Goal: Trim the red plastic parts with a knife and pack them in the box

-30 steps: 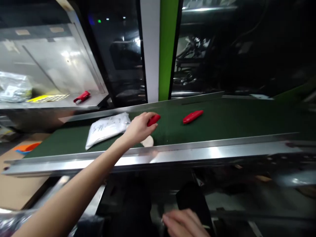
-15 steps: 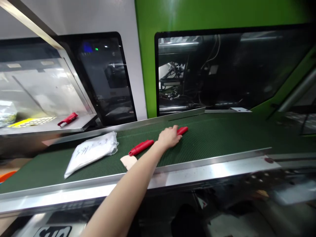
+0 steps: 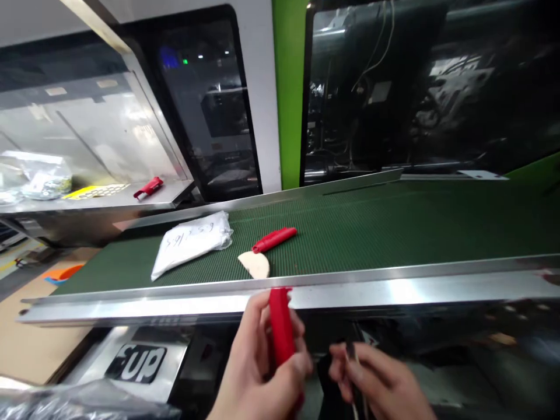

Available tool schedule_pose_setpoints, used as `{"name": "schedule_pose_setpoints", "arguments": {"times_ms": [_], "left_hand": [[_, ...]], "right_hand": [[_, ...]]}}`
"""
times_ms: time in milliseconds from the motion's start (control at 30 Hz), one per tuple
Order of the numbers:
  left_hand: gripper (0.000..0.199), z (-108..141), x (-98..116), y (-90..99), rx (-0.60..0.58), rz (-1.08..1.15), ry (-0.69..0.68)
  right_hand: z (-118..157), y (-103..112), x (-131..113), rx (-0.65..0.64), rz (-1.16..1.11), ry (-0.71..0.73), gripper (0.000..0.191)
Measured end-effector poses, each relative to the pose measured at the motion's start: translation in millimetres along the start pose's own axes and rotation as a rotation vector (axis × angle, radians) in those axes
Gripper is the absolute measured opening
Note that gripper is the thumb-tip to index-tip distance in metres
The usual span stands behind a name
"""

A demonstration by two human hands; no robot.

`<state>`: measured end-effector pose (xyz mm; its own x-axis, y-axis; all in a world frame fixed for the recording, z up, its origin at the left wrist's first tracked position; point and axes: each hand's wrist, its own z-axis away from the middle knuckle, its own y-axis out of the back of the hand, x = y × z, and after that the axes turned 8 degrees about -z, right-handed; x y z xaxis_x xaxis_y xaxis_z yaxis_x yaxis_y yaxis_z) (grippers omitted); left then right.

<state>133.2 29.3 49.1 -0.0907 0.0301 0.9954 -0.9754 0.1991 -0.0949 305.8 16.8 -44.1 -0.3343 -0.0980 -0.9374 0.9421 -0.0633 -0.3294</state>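
Note:
My left hand (image 3: 266, 361) is closed around a red plastic part (image 3: 281, 326), held upright in front of the conveyor's near rail. To its right, my right hand (image 3: 376, 373) pinches a thin dark tool (image 3: 352, 353). Blur hides what kind of tool it is. Another red plastic part (image 3: 275, 239) lies on the green ribbed belt (image 3: 350, 233), beyond my left hand. Close to that part's left end is a flat cream-coloured piece (image 3: 256, 264) with a rounded edge.
A white plastic packet (image 3: 190, 242) with handwriting lies on the belt's left. Metal rails (image 3: 371, 286) edge the belt. On a metal shelf (image 3: 170, 195) at left rests one more red part (image 3: 149, 187). Behind stands a green-and-white machine (image 3: 289, 99) with dark windows.
My left hand has lifted one red part from the belt and brought it back toward me. My right hand, holding the thin tool, has come into view. The view has shifted rightward.

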Motion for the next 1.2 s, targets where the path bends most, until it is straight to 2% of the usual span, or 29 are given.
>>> {"name": "schedule_pose_setpoints", "arguments": {"times_ms": [100, 200, 233, 300, 400, 467, 567, 667, 933, 1200], "left_hand": [[0.027, 42, -25, 20.1, 0.08, 0.311, 0.259], [0.023, 72, -36, 28.7, 0.215, 0.466, 0.381], [0.025, 81, -36, 29.6, 0.255, 0.502, 0.402], [0.025, 96, -36, 30.2, 0.31, 0.553, 0.427], [0.024, 111, -36, 31.5, 0.324, 0.601, 0.407], [0.025, 118, -36, 33.0, 0.332, 0.613, 0.398], [0.025, 126, -32, 34.6, 0.373, 0.574, 0.435], [0.025, 132, -28, 35.6, 0.388, 0.526, 0.453], [0.025, 141, -30, 38.5, 0.378, 0.525, 0.448], [0.025, 145, -32, 38.3, 0.333, 0.531, 0.416]], "right_hand": [[-8, -17, 2, 0.068, -0.113, -0.085, 0.038], [10, -34, 3, -0.01, 0.014, -0.086, 0.031], [18, -40, 1, -0.071, 0.109, -0.034, 0.029], [33, -51, -8, -0.257, 0.346, 0.159, 0.026], [44, -68, -23, -0.544, 0.614, 0.481, 0.037], [47, -77, -28, -0.636, 0.739, 0.636, 0.041], [51, -85, -32, -0.662, 0.879, 0.787, 0.042], [54, -90, -33, -0.67, 0.946, 0.86, 0.041], [58, -98, -36, -0.709, 0.981, 0.866, 0.037], [61, -97, -37, -0.708, 1.02, 0.874, 0.037]]}}
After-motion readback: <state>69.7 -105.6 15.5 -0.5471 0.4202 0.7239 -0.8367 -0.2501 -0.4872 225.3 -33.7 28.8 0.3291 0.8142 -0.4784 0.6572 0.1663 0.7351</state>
